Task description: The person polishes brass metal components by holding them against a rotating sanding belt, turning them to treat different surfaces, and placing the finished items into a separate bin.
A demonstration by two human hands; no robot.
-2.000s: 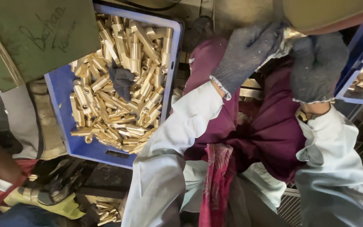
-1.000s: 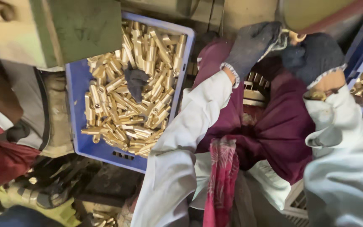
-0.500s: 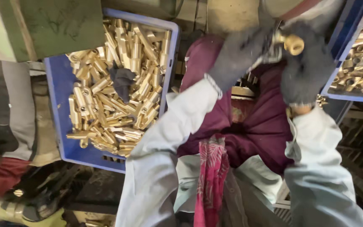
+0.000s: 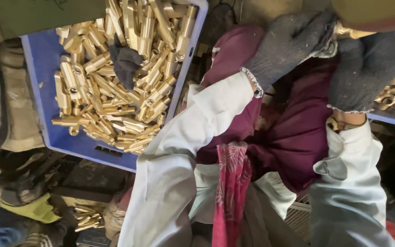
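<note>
Both gloved hands up top, working one brass part between them

Closest to me I see a red patterned cloth (image 4: 232, 183) over the lap. Further up, my left hand (image 4: 289, 43) and right hand (image 4: 366, 68) close on a brass part (image 4: 350, 32), mostly hidden. Far left sits the blue crate (image 4: 40, 105) full of brass pieces (image 4: 115, 87).
</note>
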